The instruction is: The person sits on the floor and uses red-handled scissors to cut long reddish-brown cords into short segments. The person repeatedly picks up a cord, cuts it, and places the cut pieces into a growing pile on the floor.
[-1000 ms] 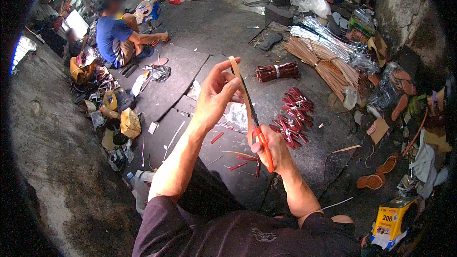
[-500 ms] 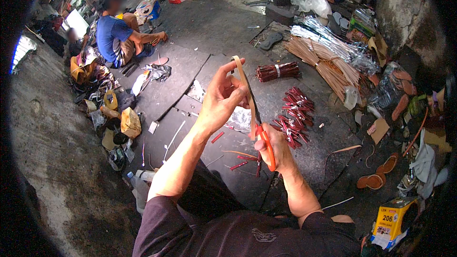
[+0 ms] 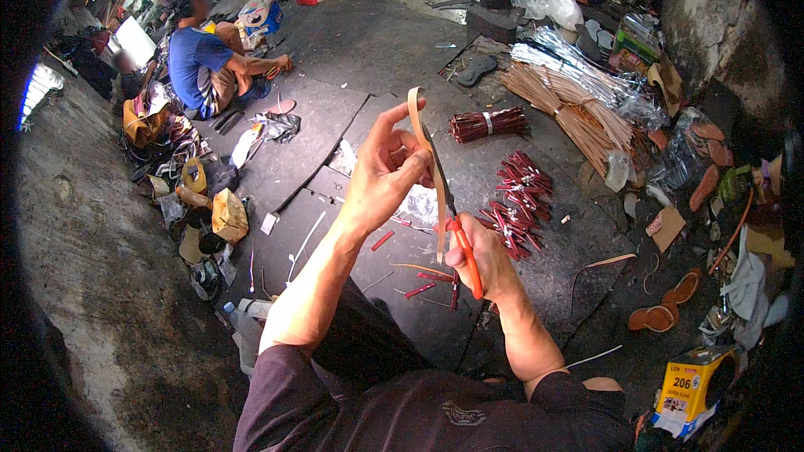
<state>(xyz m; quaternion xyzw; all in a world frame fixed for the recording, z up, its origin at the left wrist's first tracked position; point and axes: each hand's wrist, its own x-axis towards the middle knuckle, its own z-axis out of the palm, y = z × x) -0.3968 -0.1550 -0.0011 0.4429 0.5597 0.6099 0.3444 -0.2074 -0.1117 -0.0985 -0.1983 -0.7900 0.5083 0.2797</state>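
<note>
A narrow tan strip (image 3: 440,192) is pinched in my left hand (image 3: 387,172), its upper end bending over near the raised index finger and its lower end hanging free. My right hand (image 3: 492,264) is closed round the orange handles of a pair of scissors (image 3: 466,255). The dark blades point up and lie right alongside the strip; whether they touch it I cannot tell. Beyond my right hand, a loose pile of short dark-red strips (image 3: 523,192) lies on the floor, with a tied bundle of longer dark-red strips (image 3: 489,125) farther back.
Large bundles of tan strips (image 3: 565,113) lie at the right, near sandals (image 3: 666,305) and a yellow box (image 3: 693,389). A person in blue (image 3: 201,59) sits on the floor at far left. Scraps and bags line the left wall (image 3: 92,243). Another person works far back right.
The tan strip's lower end now hangs farther down, and its top curves more. My left hand has shifted slightly left; my right hand has barely moved.
</note>
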